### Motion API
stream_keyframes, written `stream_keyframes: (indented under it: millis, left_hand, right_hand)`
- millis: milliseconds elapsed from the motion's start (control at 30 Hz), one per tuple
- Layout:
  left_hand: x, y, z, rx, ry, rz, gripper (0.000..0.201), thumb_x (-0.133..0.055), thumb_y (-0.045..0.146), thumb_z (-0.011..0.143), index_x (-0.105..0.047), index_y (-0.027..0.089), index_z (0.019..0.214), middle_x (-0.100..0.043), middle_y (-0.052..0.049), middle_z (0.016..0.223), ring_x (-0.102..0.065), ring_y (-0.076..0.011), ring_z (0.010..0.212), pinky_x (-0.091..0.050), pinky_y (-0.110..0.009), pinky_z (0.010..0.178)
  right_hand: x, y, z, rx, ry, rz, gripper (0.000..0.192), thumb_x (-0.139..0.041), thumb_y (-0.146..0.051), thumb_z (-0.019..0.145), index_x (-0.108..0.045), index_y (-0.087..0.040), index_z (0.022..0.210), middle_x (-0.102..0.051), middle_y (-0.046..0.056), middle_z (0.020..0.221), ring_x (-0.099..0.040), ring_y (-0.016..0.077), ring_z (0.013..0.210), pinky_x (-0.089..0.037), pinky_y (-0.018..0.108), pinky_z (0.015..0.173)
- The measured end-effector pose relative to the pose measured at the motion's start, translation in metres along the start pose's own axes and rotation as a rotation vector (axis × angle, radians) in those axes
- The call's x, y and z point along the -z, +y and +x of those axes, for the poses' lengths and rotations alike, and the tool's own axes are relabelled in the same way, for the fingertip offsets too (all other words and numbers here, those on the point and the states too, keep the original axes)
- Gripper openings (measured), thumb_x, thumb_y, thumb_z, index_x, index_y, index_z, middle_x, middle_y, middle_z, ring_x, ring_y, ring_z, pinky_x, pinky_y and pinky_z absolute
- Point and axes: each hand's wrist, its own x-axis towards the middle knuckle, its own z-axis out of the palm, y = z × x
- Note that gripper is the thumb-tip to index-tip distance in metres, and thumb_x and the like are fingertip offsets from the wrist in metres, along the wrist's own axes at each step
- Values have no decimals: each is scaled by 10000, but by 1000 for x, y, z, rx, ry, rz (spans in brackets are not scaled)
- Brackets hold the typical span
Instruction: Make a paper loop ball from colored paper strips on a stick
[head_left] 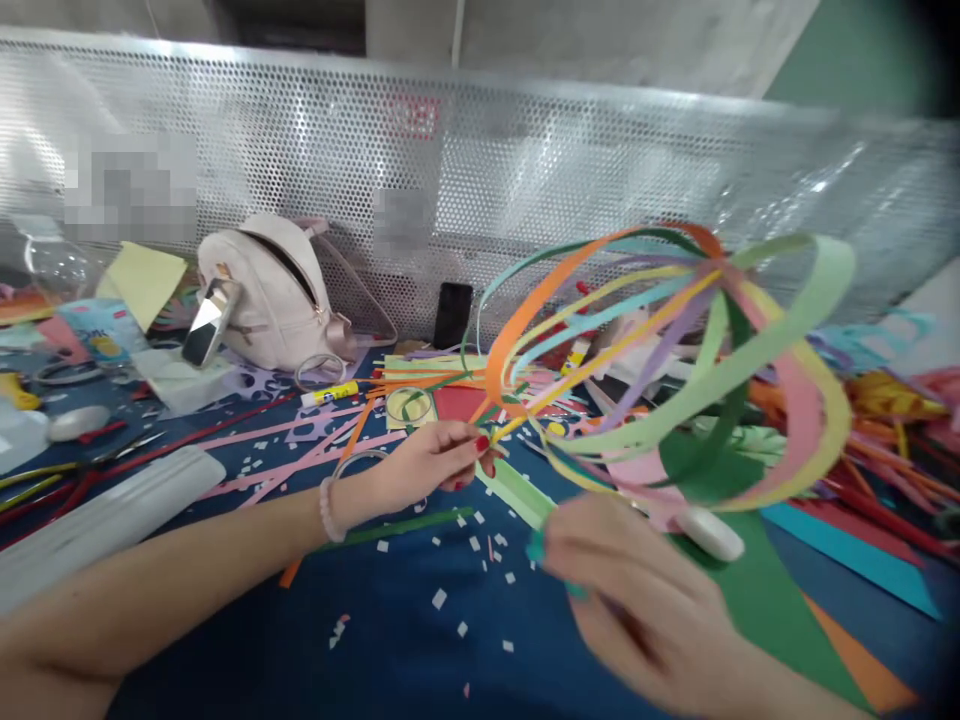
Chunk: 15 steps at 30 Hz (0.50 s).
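Observation:
My left hand, red-nailed and with a bead bracelet at the wrist, pinches the near end of a loose ball of looped paper strips. The strips are orange, yellow, green, purple, pink and blue, gathered at both ends, and the loops bulge out to the right above the table. Lower right, my right hand is smeared by motion, with teal at its fingertips. Its fingers look curled, but whether they hold anything does not show. Beside them a light green paper strip lies on the table.
Paper scraps litter the blue tablecloth. Around lie a glue stick, a tape roll, scissors, a white backpack, phones, green paper and a white computer mouse. Behind stands a perforated metal panel.

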Motion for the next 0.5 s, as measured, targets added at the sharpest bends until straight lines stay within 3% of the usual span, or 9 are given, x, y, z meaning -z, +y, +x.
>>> stream_keyframes:
  millis: [67,167,300,500]
  left_hand:
    - [-8,1,-8,19,-30,9,342,-526,457,826,-561,123,760,-459,31,581,-361,-51,460,-262,-185,432]
    - [-21,-1,-24,69,-37,-30,336,-504,435,849,-560,119,751,-466,27,617,-343,-36,449,-265,-182,436]
    - [-39,-3,-46,138,-38,-159,344,-495,433,859,-557,124,722,-379,61,502,-314,-40,416,-257,-188,436]
    - [-55,-5,-60,243,-70,-369,283,-545,379,848,-557,134,707,-395,49,532,-283,-28,414,-236,-185,423]
  right_hand:
    - [-10,5,18,15,91,-59,206,-489,-170,832,-636,-277,930,-692,29,830,-654,187,800,-537,322,733]
    - [-22,8,21,-109,205,-105,189,-482,-175,833,-635,-244,921,-697,36,793,-663,199,762,-547,329,707]
    - [-26,5,8,-213,50,56,185,-473,-249,855,-657,-258,869,-694,14,813,-658,193,786,-555,311,725]
    - [-24,-2,4,-286,-82,145,186,-478,-325,861,-661,-293,846,-676,-19,739,-651,177,738,-566,295,693]
